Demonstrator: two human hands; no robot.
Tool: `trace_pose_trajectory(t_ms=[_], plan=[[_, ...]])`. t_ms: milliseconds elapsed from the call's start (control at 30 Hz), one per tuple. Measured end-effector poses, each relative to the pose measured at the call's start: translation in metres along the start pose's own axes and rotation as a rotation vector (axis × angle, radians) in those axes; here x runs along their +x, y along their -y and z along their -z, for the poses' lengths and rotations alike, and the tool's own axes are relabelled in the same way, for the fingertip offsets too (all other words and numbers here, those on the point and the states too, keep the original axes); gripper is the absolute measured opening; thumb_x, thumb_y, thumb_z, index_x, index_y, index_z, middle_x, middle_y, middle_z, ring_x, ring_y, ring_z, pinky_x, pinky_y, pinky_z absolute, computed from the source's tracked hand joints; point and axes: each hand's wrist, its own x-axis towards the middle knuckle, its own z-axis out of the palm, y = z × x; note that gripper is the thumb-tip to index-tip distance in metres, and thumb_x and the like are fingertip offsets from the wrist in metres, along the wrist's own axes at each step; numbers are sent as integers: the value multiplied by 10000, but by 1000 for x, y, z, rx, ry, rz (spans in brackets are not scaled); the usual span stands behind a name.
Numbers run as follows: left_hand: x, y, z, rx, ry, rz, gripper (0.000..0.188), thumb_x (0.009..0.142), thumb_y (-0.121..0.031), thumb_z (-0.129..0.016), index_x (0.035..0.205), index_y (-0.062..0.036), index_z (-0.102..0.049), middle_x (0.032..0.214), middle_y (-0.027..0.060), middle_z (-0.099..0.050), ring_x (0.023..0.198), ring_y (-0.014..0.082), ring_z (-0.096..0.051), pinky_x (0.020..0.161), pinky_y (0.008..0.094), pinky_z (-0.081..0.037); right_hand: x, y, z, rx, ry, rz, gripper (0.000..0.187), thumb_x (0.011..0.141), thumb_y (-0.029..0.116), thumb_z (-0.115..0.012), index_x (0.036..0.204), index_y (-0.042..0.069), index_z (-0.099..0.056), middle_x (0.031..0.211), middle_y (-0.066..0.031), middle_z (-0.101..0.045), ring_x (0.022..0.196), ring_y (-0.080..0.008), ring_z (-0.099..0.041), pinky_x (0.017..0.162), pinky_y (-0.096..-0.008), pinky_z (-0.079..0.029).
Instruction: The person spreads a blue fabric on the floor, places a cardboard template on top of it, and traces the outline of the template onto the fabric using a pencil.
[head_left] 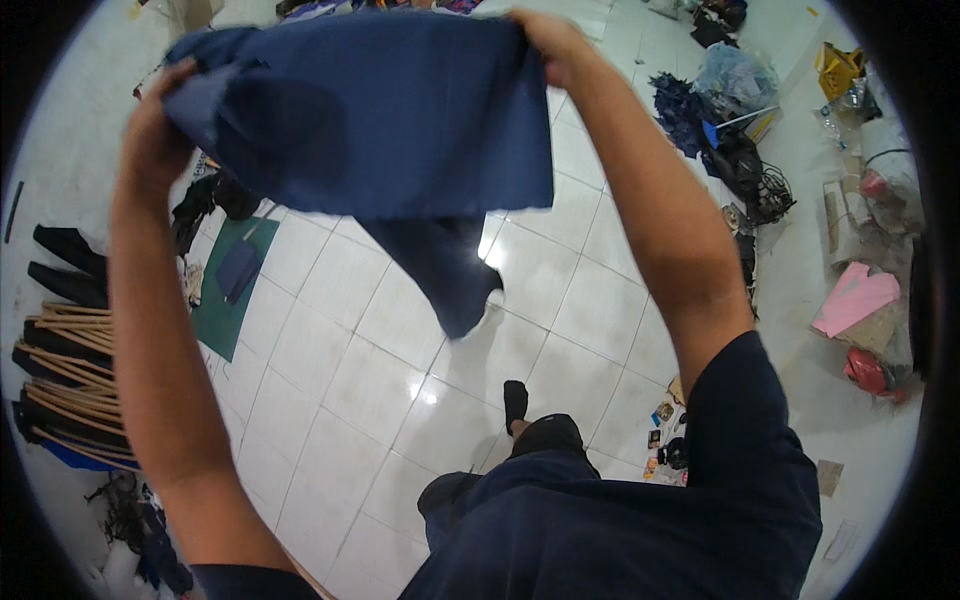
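A navy blue piece of cloth [390, 120] hangs stretched between my raised hands, well above the tiled floor. My left hand [160, 130] is closed on its left side, where the fabric bunches and folds. At the upper right corner my right hand [555, 48] grips the edge, its fingertips partly hidden behind the fabric. The cloth's lower edge looks straight, with a narrower navy strip dangling below it toward the floor. Whether that strip belongs to the same piece I cannot tell.
White tiles [390, 385] cover the floor. Along the left lie a green mat [232, 290] with a dark blue piece on it and a stack of tan-edged black items [70, 375]. On the right are plastic bags [735, 75], dark scraps [680, 110] and a pink piece [858, 300].
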Motion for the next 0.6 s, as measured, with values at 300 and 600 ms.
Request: trace_pose_trajectory(t_ms=[300,600], plan=[[-177,-116,49,537,-76,-905,793,865,-231,-690,1536,80,-403,1595,227,-393,1360,316,-473,1102,418,-429,-245,194,-9,-271,-26,513,322,967,275,-688,1091,-21,-667,939,-145,-720,780,-240,-704,654,-387,-608],[-442,198,151,34,-28,152,726,776,-44,-650,1483,-23,-481,1486,167,-495,1260,280,-575,1082,375,-470,-436,-159,12,-492,-150,26,440,890,185,-747,1256,-23,-620,1257,-176,-650,1172,-261,-618,1013,-377,-503]])
